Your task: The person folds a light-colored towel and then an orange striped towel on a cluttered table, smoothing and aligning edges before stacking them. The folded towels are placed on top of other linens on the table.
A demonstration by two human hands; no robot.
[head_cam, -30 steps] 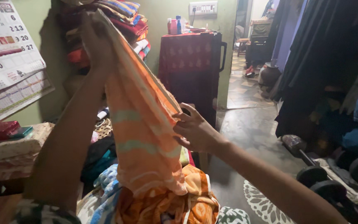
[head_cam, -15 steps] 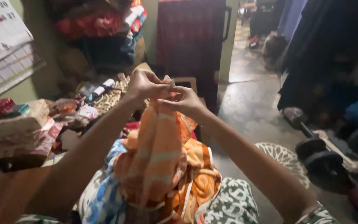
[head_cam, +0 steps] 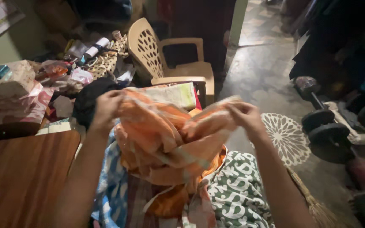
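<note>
Centrally, a crumpled orange cotton cloth with pale stripes (head_cam: 170, 139) hangs bunched between both hands, above a heap of fabrics. Behind the cloth stands a beige plastic armchair with a perforated back (head_cam: 165, 57). Left of the cloth lies a brown wooden tabletop (head_cam: 22, 177); below and right of it, a green fabric with white floral print (head_cam: 237, 194). The left hand (head_cam: 106, 107) is closed, gripping the cloth's left edge. The right hand (head_cam: 243, 116) is closed, pinching its right edge.

The orange cloth (head_cam: 170, 139) hides both hands' fingertips; the dumbbells (head_cam: 330, 126) are dim.
</note>
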